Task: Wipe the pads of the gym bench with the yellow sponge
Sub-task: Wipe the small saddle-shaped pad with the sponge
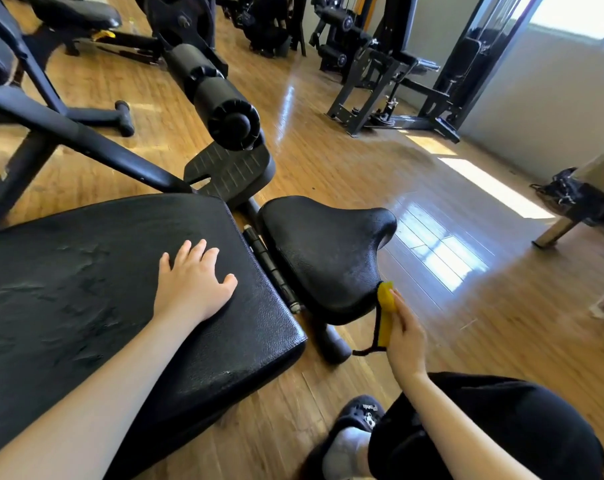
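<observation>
Two bare hands were at the gym bench. The right hand (405, 336) was closed around the yellow sponge (386, 311), pressing its upper end against the near right edge of the seat pad (323, 251); a dark cord hung from the sponge below the fingers. The left hand (191, 284) lay flat and open, fingers spread, holding nothing, on the back pad (86, 289), near that pad's end facing the seat. A gap with a black hinge bar separated the two pads. Beyond them rose a foam roller (224, 105) above a footplate (229, 169), all standing on a wooden floor (362, 161).
</observation>
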Motion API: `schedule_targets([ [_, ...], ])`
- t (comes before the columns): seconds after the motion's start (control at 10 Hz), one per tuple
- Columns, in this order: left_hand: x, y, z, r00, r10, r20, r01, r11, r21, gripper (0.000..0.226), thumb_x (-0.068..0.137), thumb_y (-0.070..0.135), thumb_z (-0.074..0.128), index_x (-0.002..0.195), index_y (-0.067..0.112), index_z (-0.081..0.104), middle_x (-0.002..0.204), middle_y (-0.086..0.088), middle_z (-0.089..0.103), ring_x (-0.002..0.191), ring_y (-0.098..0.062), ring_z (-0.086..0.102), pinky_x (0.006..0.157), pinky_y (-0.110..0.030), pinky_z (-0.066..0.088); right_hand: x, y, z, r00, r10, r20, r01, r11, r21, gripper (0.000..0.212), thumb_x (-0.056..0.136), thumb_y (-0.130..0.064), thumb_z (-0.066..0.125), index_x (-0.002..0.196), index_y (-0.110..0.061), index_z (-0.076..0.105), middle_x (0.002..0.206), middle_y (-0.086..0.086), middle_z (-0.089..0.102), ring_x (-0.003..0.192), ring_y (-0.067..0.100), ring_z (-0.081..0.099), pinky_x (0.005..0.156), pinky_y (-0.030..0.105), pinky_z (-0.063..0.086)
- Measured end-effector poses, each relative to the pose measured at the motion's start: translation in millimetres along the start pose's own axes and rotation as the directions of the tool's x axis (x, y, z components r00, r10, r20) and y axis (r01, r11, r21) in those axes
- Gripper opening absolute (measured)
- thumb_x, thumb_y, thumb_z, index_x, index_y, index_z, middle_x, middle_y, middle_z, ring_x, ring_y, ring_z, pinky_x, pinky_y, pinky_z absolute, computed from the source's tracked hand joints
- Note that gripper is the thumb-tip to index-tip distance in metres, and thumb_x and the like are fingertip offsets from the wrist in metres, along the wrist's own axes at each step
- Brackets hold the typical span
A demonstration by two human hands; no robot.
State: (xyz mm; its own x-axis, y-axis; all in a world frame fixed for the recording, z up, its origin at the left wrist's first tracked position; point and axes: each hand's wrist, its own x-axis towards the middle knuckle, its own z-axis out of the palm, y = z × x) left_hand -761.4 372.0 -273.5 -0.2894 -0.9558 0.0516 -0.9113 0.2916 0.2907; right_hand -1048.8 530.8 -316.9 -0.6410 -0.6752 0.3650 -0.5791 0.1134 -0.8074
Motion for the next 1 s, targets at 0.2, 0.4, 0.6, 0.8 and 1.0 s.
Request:
schedule_targets([
  [0.2,-1.8,2.1,-1.7,1.0,-0.006,0.005,0.006,1.0,-0.004,0.059,0.09,0.046,0.037,0.142,0.02,0.03,0.155,-0.001,0.017,0.143,-0.019,0.005,0.115,-0.046,0.005,-10.9,-33.0,58.7,0.727,0.679,-0.097,-0.566,0.674,0.474,0.045,0.097,-0.013,0.036,0.141,-0.024,0.032,0.131,-0.001,0.048,0.108,0.015,0.049,0.096,0.035,0.041],
  [0.4,-1.8,1.7,-1.9,1.0,-0.01,0.017,0.01,1.0,0.011,0.059,0.09,0.046,0.036,0.143,0.021,0.028,0.155,-0.001,0.016,0.144,-0.019,0.005,0.116,-0.046,0.005,-54.5,-45.0,62.4,0.697,0.717,-0.004,-0.637,0.622,0.455,0.045,0.097,-0.013,0.04,0.141,-0.016,0.032,0.144,-0.001,0.039,0.131,0.023,0.038,0.107,0.035,0.03],
  [0.6,-2.4,1.4,-2.1,1.0,-0.006,0.013,0.006,1.0,-0.002,0.059,0.09,0.045,0.038,0.142,0.02,0.03,0.155,-0.001,0.019,0.143,-0.02,0.007,0.115,-0.046,0.005,-21.6,-40.9,54.2,0.559,0.819,0.133,-0.614,0.3,0.73,0.039,0.097,-0.017,0.041,0.136,-0.019,0.039,0.113,0.0,0.057,0.085,0.015,0.054,0.093,0.038,0.044],
  [0.8,-0.3,1.0,-0.2,1.0,-0.01,0.004,0.01,1.0,-0.009,0.058,0.089,0.044,0.039,0.141,0.019,0.032,0.154,-0.002,0.02,0.143,-0.02,0.008,0.115,-0.047,0.006,-39.5,-41.0,72.1,0.522,0.819,0.239,-0.704,0.255,0.663,0.033,0.097,-0.019,0.043,0.128,-0.013,0.045,0.106,0.003,0.058,0.096,0.021,0.056,0.097,0.04,0.043],
  [1.0,-1.2,1.5,-1.5,1.0,-0.005,0.008,0.005,1.0,-0.015,0.058,0.089,0.044,0.04,0.141,0.019,0.033,0.154,-0.002,0.02,0.143,-0.02,0.008,0.115,-0.047,0.005,-29.1,-39.9,54.7,0.579,0.801,0.154,-0.647,0.337,0.684,0.036,0.097,-0.012,0.041,0.132,-0.013,0.041,0.107,0.0,0.055,0.09,0.015,0.053,0.09,0.034,0.041],
])
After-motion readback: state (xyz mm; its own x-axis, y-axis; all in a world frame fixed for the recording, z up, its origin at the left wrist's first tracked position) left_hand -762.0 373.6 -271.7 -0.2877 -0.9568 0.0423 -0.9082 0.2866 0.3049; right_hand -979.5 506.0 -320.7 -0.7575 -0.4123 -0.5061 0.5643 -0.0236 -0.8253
